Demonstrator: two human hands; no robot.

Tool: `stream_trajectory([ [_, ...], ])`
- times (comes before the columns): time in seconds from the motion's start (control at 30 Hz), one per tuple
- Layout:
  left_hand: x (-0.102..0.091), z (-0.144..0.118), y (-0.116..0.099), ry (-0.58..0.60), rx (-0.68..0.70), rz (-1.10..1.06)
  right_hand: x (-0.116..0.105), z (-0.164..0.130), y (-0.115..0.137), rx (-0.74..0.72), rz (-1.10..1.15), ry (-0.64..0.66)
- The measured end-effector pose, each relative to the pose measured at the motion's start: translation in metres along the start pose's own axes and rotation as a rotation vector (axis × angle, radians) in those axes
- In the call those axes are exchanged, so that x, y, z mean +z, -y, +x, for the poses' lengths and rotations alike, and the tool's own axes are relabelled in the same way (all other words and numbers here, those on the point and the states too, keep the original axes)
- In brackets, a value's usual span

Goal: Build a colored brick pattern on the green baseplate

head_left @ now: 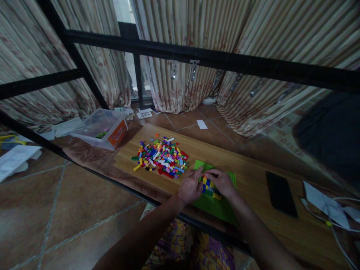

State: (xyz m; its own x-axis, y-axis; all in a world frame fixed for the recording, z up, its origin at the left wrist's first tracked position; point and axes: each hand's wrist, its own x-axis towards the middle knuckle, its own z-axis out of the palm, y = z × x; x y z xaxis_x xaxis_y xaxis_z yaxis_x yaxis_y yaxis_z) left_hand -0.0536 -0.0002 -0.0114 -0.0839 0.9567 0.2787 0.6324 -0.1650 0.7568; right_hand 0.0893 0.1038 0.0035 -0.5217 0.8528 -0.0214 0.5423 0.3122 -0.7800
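A green baseplate (222, 210) lies on the wooden board, with several yellow, blue and orange toy bricks (209, 187) joined on its middle. My left hand (191, 186) rests at the left of these bricks, its fingers bent together at their upper edge. From the right, my right hand (222, 180) reaches over the plate with thumb and fingers pinched near the same upper edge. The fingertips of both hands almost meet there, around a small orange or yellow brick that is mostly hidden. Left of the plate spreads a pile of loose toy bricks (163, 157) in many colours.
A clear plastic box (98, 129) with an orange label stands beyond the board's left end. On the wooden board (250, 180) to the right lie a black phone (281, 193), white paper (323, 202) and white cables. A dark metal rail (180, 50) crosses in front of the curtains.
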Motion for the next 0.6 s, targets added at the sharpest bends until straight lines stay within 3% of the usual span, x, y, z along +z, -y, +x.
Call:
stream_trajectory([
  [0.4,0.005,0.001,0.002,-0.05,-0.035,-0.068,-0.007,0.006,-0.003,0.056,-0.117,0.057],
  [0.6,0.002,0.004,0.001,-0.071,-0.06,-0.084,0.007,0.001,0.032,-0.006,-0.266,-0.193],
])
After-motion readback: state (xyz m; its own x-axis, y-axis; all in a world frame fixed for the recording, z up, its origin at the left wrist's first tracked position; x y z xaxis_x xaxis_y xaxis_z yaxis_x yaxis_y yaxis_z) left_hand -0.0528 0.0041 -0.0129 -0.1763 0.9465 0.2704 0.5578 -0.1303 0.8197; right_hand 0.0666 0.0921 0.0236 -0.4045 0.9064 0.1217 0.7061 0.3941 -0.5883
